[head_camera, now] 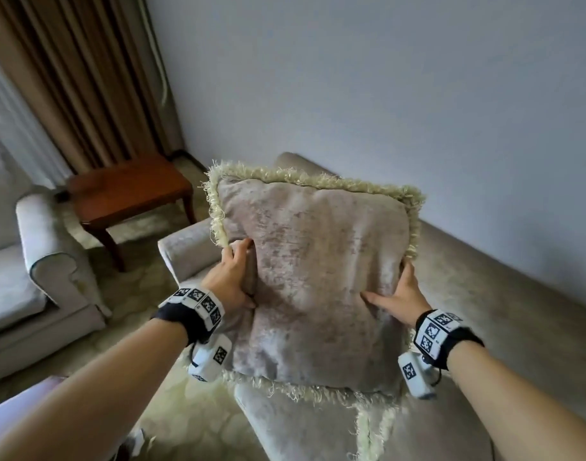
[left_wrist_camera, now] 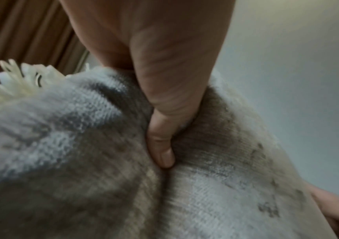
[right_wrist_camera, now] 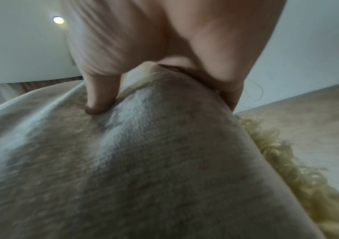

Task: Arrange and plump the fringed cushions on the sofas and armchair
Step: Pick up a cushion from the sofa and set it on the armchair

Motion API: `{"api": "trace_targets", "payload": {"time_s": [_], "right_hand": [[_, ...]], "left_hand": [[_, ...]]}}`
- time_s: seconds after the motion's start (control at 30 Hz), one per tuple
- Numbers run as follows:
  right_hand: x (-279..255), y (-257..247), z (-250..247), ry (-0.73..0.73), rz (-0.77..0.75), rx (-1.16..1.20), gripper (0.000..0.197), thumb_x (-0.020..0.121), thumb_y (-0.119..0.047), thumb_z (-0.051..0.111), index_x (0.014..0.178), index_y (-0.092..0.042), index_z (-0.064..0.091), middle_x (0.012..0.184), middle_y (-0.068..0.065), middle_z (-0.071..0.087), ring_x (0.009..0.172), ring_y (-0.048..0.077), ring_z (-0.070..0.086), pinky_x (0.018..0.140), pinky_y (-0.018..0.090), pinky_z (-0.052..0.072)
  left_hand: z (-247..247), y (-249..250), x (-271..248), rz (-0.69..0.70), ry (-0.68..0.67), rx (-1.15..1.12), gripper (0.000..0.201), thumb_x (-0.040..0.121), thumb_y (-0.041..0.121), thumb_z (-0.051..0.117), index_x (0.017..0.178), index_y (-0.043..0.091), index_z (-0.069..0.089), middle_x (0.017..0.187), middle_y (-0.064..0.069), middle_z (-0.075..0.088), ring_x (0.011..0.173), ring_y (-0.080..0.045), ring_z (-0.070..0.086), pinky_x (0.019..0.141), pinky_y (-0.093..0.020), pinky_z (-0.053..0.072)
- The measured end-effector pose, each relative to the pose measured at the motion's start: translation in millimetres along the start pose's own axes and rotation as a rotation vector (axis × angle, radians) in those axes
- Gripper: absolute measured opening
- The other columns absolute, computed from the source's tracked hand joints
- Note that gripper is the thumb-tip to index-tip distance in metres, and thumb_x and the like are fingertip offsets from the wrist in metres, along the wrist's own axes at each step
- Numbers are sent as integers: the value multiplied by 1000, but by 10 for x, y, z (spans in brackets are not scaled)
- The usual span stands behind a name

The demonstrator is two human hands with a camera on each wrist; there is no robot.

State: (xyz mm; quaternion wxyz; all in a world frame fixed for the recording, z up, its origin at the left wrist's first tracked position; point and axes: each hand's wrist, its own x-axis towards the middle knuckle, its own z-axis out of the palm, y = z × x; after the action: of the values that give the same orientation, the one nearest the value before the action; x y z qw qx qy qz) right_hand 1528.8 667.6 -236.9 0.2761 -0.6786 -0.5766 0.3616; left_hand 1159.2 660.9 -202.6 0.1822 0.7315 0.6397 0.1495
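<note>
A beige velvet cushion (head_camera: 318,271) with a pale yellow fringe stands upright over the sofa (head_camera: 484,311), held between both hands. My left hand (head_camera: 233,274) grips its left edge, thumb dug into the front fabric (left_wrist_camera: 160,145). My right hand (head_camera: 398,294) grips the right edge, thumb on the front, fingers behind it (right_wrist_camera: 101,97). The cushion (left_wrist_camera: 205,194) fills the left wrist view, and the same cushion (right_wrist_camera: 154,161) fills the right wrist view. A second fringed cushion (head_camera: 318,424) lies flat on the seat just below the first.
An armchair (head_camera: 35,261) stands at the left, with a small wooden side table (head_camera: 128,191) between it and the sofa. Brown curtains (head_camera: 69,78) hang behind the table. A grey wall (head_camera: 384,78) runs behind the sofa. Patterned carpet covers the floor.
</note>
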Motion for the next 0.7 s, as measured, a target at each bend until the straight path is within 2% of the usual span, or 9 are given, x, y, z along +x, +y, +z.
{"api": "trace_targets", "payload": {"time_s": [0.13, 0.23, 0.33, 0.47, 0.6, 0.7], "right_hand": [[428, -742, 699, -64, -113, 32, 133, 54, -60, 86, 152, -28, 1, 158, 6, 19, 141, 28, 30, 114, 44, 30], [775, -1217, 1229, -116, -200, 21, 138, 45, -68, 84, 151, -28, 5, 155, 7, 26, 138, 27, 35, 112, 45, 34], [1152, -1649, 1733, -188, -255, -2, 139, 42, -71, 82, 150, -29, 6, 154, 8, 28, 136, 28, 37, 111, 47, 36], [1713, -2285, 2549, -297, -334, 21, 137, 46, -64, 87, 151, -28, 7, 155, 6, 28, 137, 27, 37, 112, 47, 35], [2079, -2926, 3346, -425, -410, 21, 130, 48, -56, 90, 149, -27, 13, 150, 5, 37, 133, 25, 43, 109, 43, 38], [2241, -3412, 3948, -496, -458, 32, 135, 39, -63, 90, 147, -30, 17, 147, 3, 40, 131, 24, 45, 108, 47, 40]], "left_hand": [[-519, -775, -53, -90, 110, 21, 145, 32, 24, 98, 147, 17, 9, 146, -12, 18, 121, -42, 49, 96, -49, 48], [-799, -1297, -61, -186, 167, 35, 144, 35, 25, 98, 148, 13, 10, 146, -11, 18, 116, -42, 53, 96, -47, 48], [-1028, -1815, -36, -258, 205, 43, 143, 36, 28, 98, 146, 16, 9, 145, -10, 19, 113, -43, 56, 94, -49, 49], [-1343, -2569, 16, -367, 268, 57, 138, 39, 28, 96, 146, 15, 10, 142, -10, 22, 110, -43, 56, 91, -49, 50], [-1631, -3238, -71, -504, 335, 81, 139, 37, 31, 96, 144, 23, 8, 144, -10, 21, 109, -43, 57, 88, -51, 52], [-1833, -3724, -239, -580, 385, 98, 139, 37, 33, 96, 143, 26, 6, 145, -10, 21, 106, -44, 60, 88, -51, 51]]}}
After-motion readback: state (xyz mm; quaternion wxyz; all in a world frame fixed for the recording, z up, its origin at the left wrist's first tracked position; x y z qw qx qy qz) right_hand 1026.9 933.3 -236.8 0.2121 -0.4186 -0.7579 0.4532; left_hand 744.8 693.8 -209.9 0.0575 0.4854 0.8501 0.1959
